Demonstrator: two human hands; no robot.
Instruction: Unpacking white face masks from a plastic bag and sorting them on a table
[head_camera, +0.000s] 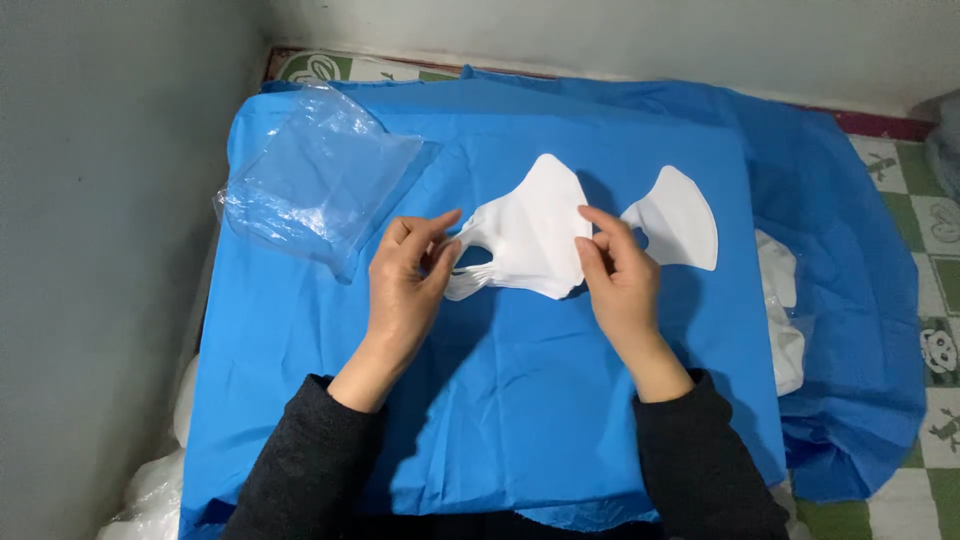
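Over blue cloth (480, 400) | left hand (405, 290) and right hand (620, 280) pinch white mask (530, 235) ends | second mask (680, 220) at 3 o'clock | plastic bag (320, 180) at 10

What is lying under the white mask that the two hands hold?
Under the white mask lies the blue cloth. The left hand and right hand grip it. What the cloth covers is hidden.

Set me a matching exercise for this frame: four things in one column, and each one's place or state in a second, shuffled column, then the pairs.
Things:
1. white mask
2. clear plastic bag
3. blue cloth
4. loose white piece

Places or states:
A. lying to the right of the right hand
B. crumpled, at upper left
C. held by both hands, the left hand at its ear loop
D. spread out under everything

Pairs: 1-C, 2-B, 3-D, 4-A
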